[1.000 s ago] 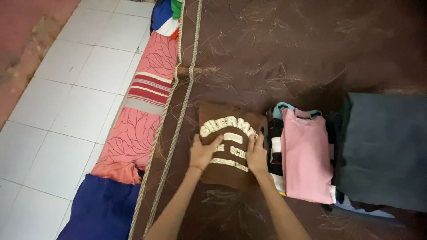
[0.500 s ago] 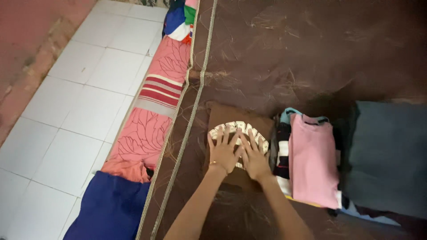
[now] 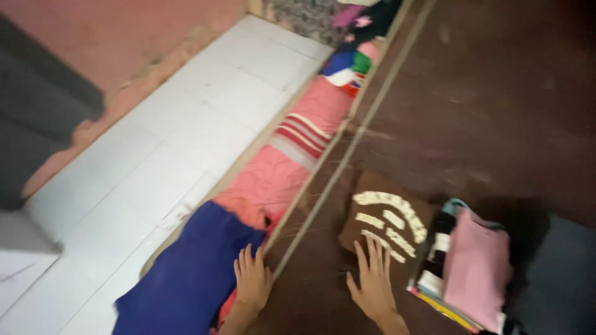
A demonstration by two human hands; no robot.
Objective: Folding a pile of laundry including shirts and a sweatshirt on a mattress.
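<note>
Folded brown garment [image 3: 385,220] with cream block lettering lies flat on the dark brown mattress [image 3: 484,111], near its piped edge, with the folded stack of clothes [image 3: 465,267] just beside it on the right. Right hand [image 3: 372,282] rests palm down, fingers spread and extended, its fingertips on the near edge of the brown garment; it grasps nothing. Left hand [image 3: 252,279] lies flat and open, fingers together, at the mattress edge where the blue cloth [image 3: 186,279] meets the pink patterned fabric [image 3: 273,180]; it presses on the cloth without closing around it. Both forearms are cut off by the bottom edge of the frame. The frame is motion-blurred, so the lettering and fabric textures are hard to make out. The stack is topped by a pink item over black-and-white striped pieces; its lower right corner is cut off. A dark grey-blue folded item [image 3: 559,273] at the far right is partly out of frame. More coloured clothes [image 3: 347,62] lie along the mattress side farther away. The mattress sits beside a white tiled floor [image 3: 174,142], bordered by a reddish wall [image 3: 124,43].
</note>
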